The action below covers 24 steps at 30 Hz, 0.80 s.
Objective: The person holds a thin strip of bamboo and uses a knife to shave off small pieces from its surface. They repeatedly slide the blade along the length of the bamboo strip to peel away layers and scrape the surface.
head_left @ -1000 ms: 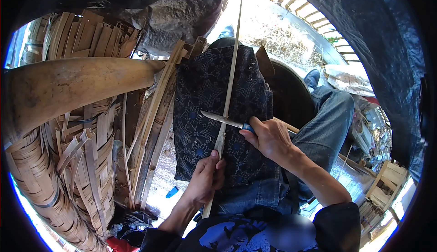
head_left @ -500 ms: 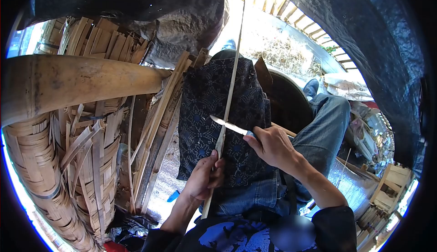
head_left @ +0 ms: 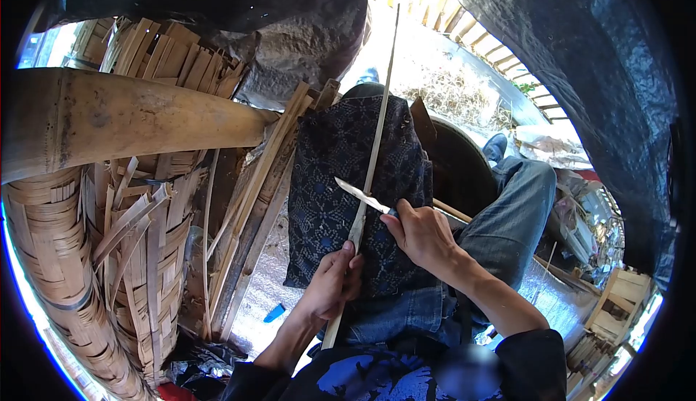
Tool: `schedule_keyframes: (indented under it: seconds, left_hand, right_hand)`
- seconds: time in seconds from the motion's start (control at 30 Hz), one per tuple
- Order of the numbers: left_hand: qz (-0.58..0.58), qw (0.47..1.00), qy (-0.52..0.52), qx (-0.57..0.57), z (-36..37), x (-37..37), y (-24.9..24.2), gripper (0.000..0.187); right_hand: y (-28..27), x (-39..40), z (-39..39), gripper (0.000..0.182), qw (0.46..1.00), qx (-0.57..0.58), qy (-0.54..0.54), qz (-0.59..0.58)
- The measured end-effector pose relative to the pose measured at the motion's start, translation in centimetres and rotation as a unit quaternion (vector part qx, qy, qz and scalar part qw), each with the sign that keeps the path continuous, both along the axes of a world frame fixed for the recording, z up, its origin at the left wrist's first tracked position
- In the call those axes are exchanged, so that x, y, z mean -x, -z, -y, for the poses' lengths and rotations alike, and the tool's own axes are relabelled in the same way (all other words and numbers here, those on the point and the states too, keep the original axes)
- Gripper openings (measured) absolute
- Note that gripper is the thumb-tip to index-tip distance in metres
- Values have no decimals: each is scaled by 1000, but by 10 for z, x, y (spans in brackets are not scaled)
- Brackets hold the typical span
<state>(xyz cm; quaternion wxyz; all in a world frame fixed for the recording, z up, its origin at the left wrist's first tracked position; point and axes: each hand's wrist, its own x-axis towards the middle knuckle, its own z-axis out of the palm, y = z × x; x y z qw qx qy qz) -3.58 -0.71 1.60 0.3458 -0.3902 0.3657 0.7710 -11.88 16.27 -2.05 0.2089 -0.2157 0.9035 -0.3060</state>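
A long thin bamboo strip (head_left: 377,136) runs from near my waist, over my lap and out toward the bright ground ahead. My left hand (head_left: 333,279) is wrapped round its lower part, thumb along the top. In my right hand (head_left: 428,238) is a knife (head_left: 365,197), gripped by its handle, which the fingers mostly cover. The blade lies across the strip a little beyond my left thumb, its tip pointing up and left. Beneath the strip, a dark patterned cloth (head_left: 333,155) covers my thigh.
A thick bamboo pole (head_left: 145,115) juts in from the left above a woven bamboo basket (head_left: 51,234). Split bamboo lengths (head_left: 254,198) lean beside my leg. Dark plastic sheeting (head_left: 573,60) hangs at the upper right. A small blue scrap (head_left: 275,312) lies on the floor.
The knife blade has shifted slightly along the strip toward me and tilts more steeply. My left hand keeps its hold. The whole view has shifted a little.
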Motion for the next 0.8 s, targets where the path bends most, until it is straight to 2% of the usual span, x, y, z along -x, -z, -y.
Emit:
schedule_keyframes:
  seconds: [0.1, 0.17, 0.2, 0.3, 0.37, 0.4, 0.43, 0.47, 0.63, 0.7, 0.8]
  left_hand:
    - [0, 1000, -9, -4, 1, 0, 1, 40]
    - [17, 1000, 10, 6, -7, 1, -6, 40]
    - [35, 999, 31, 18, -11, 0, -8, 40]
    - [10, 1000, 24, -9, -7, 0, -5, 39]
    - [-1, 999, -5, -52, 0, -2, 0, 38]
    - [-4, 999, -8, -54, 2, -2, 1, 38]
    - [2, 998, -19, -59, 4, -2, 1, 38]
    - [8, 997, -30, -64, 5, -2, 2, 38]
    - [28, 995, -45, -82, 10, -2, 4, 38]
    - [24, 994, -45, -94, 10, -1, 3, 39]
    - [30, 997, -25, -69, 8, 0, 4, 39]
  right_hand:
    - [3, 6, 2, 39, 1000, -9, -9, -1]
    - [14, 13, 3, 38, 997, -15, -4, -77]
    - [11, 30, 6, 36, 995, -59, 46, -63]
    - [20, 78, -1, 34, 996, -33, 79, -39]
    - [34, 85, -5, 33, 949, 90, 36, -299]
    - [21, 86, -4, 33, 949, 89, 32, -301]
    - [-2, 85, -3, 34, 983, 97, 54, -148]
    - [-16, 82, -3, 34, 992, 102, 75, 10]
    - [-13, 28, -14, 34, 991, 136, -10, 4]
    - [-15, 11, -18, 34, 995, 79, -53, -8]
    - [-9, 0, -17, 34, 999, 31, -44, -8]
